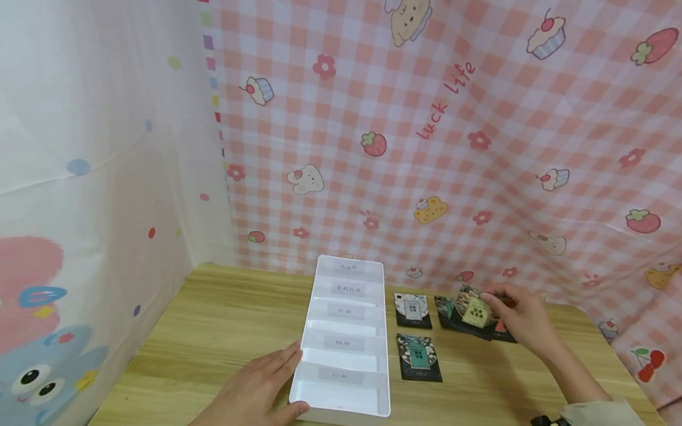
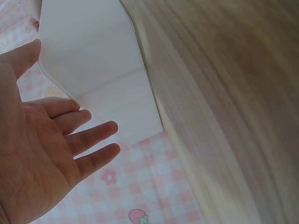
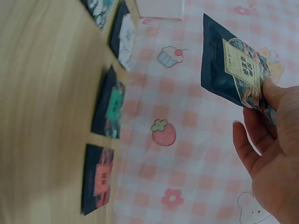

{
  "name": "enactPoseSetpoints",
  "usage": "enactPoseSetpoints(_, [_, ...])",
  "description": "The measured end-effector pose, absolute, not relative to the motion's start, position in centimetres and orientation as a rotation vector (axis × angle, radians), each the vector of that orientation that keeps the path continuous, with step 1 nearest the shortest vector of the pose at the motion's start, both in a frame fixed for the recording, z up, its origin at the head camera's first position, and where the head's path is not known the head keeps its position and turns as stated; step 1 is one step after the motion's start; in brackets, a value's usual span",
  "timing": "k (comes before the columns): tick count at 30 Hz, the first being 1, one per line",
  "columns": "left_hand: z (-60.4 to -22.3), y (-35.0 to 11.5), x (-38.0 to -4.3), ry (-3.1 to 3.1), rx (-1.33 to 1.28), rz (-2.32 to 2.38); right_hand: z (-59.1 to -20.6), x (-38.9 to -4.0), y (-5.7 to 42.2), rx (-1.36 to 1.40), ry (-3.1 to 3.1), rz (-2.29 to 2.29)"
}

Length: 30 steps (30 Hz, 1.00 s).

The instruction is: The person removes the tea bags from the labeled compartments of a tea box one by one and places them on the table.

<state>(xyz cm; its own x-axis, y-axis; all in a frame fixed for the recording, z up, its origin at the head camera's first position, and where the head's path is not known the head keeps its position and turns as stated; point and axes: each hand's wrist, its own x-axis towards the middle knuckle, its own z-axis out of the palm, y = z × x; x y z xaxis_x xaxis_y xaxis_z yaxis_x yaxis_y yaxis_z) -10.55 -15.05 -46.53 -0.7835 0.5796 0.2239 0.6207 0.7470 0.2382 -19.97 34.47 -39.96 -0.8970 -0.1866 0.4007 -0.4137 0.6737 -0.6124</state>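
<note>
My right hand (image 1: 524, 319) pinches a dark tea sachet with a pale yellow label (image 1: 476, 312) by its edge, thumb on the printed face. In the right wrist view this sachet (image 3: 240, 65) is held up off the table, tilted. Below it lie a green-label sachet (image 3: 114, 105) and a red-label sachet (image 3: 103, 179); in the head view it partly covers them. My left hand (image 1: 258, 381) touches the left side of a long white box (image 1: 341, 395), its fingers fairly straight and its thumb near the front corner. The box has several labelled compartments, with no sachets visible inside.
Just right of the box, a white-label sachet (image 1: 412, 310) lies behind a teal-label sachet (image 1: 419, 358) on the wooden table (image 1: 213, 319). A pink checked cloth (image 1: 330, 136) hangs along the table's back edge, and a pale cloth (image 1: 133, 195) hangs at left.
</note>
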Motion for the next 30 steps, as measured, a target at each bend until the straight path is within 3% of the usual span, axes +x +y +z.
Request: enactPoseSetpoints(30, [-46.6, -15.1, -10.5, -2.779, -0.967, -0.437, -47.0, -19.9, 36.3, 0.535, -2.854, 1.111])
